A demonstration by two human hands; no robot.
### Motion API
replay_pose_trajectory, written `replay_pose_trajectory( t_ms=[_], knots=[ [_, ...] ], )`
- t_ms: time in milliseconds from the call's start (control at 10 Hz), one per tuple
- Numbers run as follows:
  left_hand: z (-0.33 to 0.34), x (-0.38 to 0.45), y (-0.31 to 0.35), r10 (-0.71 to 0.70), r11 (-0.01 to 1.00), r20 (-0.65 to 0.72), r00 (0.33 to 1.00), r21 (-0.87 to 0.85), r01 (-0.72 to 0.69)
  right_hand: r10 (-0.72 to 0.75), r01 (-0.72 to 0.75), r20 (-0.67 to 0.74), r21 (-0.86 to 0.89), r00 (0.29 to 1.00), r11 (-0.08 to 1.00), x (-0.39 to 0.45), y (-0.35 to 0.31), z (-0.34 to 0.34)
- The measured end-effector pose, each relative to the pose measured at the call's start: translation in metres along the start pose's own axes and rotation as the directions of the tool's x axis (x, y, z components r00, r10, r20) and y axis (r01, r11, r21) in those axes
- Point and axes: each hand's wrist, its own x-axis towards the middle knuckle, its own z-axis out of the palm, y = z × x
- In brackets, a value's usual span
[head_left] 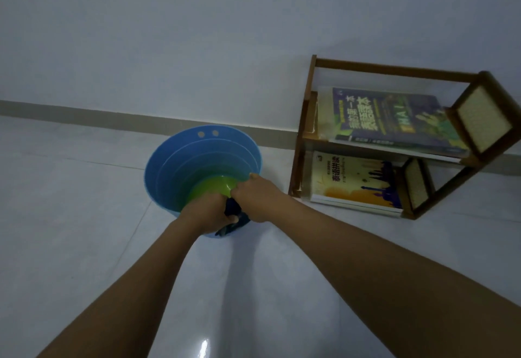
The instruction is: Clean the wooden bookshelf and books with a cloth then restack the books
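A dark blue cloth (233, 214) is bunched between both my hands over the near rim of a blue bucket (180, 160). My left hand (208, 212) grips one end and my right hand (255, 198) grips the other, fingers curled tight around it. To the right a small wooden bookshelf (394, 71) stands on the floor against the wall. On its upper shelf lies a dark blue book (392, 121); a yellow book (358, 181) lies on the lower shelf.
A green bowl-like bottom (217, 187) shows inside the bucket. Pale glossy floor tiles (84, 231) spread left and toward me. A white wall with a grey skirting strip (84, 114) runs behind the bucket and shelf.
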Motion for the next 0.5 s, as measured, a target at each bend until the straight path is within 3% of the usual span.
replay_pose_trajectory(
  t_ms=[200, 500],
  knots=[
    [-0.025, -0.011, 0.013, 0.022, 0.997, 0.08, 0.997, -0.079, -0.015, 0.109, -0.105, -0.035, 0.096, 0.993, 0.99, -0.03, 0.008, -0.005],
    [-0.107, -0.026, 0.115, 0.109, 0.993, -0.12, 0.987, 0.065, -0.102, 0.407, -0.372, -0.135, 0.227, 0.903, 0.9, -0.13, 0.067, -0.08]
  ],
)
